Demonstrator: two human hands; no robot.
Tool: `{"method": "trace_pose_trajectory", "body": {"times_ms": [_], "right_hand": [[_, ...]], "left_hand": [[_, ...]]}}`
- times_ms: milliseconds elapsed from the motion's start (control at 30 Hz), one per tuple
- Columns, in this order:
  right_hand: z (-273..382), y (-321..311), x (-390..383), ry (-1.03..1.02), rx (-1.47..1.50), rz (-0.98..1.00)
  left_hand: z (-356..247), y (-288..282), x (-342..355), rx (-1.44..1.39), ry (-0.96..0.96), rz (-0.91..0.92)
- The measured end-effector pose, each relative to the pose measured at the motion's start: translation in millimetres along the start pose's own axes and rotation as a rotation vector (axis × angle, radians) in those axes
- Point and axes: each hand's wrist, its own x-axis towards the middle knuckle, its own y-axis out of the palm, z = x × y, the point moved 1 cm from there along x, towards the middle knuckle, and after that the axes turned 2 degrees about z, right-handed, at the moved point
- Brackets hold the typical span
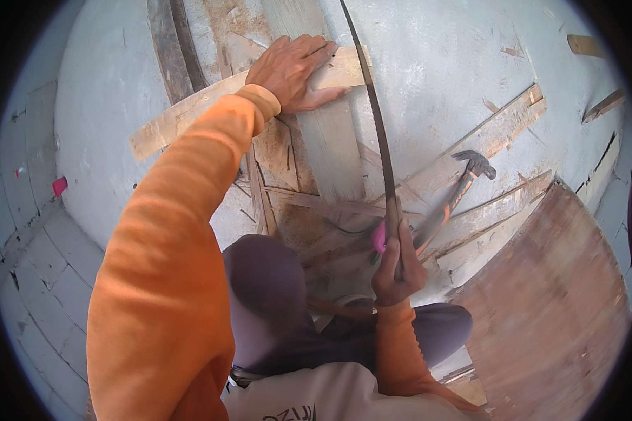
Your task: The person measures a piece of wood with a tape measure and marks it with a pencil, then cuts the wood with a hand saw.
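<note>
Left hand (288, 74): arm outstretched, open, palm down on plank (182, 116), thumb spread.
Right hand (398, 270): near the body, closed on saw (378, 126).
Blade: ahead of right hand, by plank's end, right of left hand.

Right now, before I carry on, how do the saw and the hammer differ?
The saw is held in the right hand; the hammer lies on wood scraps. The saw is long, running out past the picture's top edge; the hammer is shorter and wholly inside it. The saw's blade looks plain dark, while the hammer's handle shows orange. Both are hand tools.
</note>
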Motion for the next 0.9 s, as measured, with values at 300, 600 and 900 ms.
{"method": "trace_pose_trajectory", "body": {"times_ms": [300,600,900], "right_hand": [[-4,-15,-25,0.023,0.065,0.012],[11,46,89,-0.001,-0.054,0.079],[16,59,135,-0.017,-0.008,0.017]], "left_hand": [[1,3,-1,0.021,-0.014,-0.04],[-4,15,-1,-0.032,0.019,-0.061],[-4,19,11,-0.012,0.06,-0.225]]}}
